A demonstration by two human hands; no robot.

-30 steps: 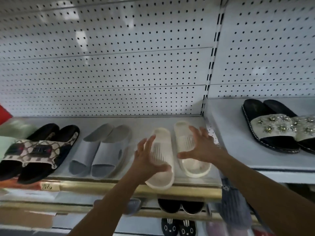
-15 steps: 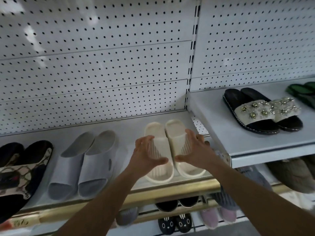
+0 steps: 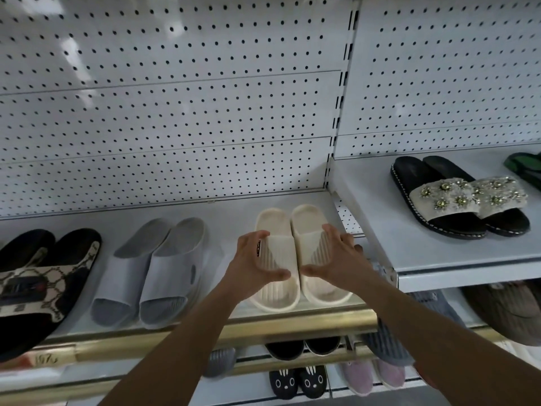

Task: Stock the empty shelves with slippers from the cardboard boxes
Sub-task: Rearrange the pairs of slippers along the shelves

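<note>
At the far left of the shelf point(image 3: 228, 212) lies a pair of black slippers point(image 3: 44, 285) with a patterned beige strap, toes toward the gold front rail point(image 3: 205, 332). Just to their right sits a pair of grey slippers point(image 3: 149, 271), side by side and touching. Next come the cream slippers point(image 3: 295, 256), resting flat on the shelf near its right end, pressed together, toes at the rail. The left hand point(image 3: 254, 265) curls over the strap of the left cream slipper, fingers on its outer side and thumb across the front. The right hand point(image 3: 336, 259) grips the strap of the right cream slipper in the same way, its thumb tip almost meeting the other thumb. Behind everything stands a white pegboard wall point(image 3: 175, 112). Further right, on a higher white shelf point(image 3: 439, 259), rests a pair of black sandals point(image 3: 459, 197) with jewelled straps, and a green slipper point(image 3: 524, 168) shows at the edge. Lower shelves hold more slippers, partly hidden.
</note>
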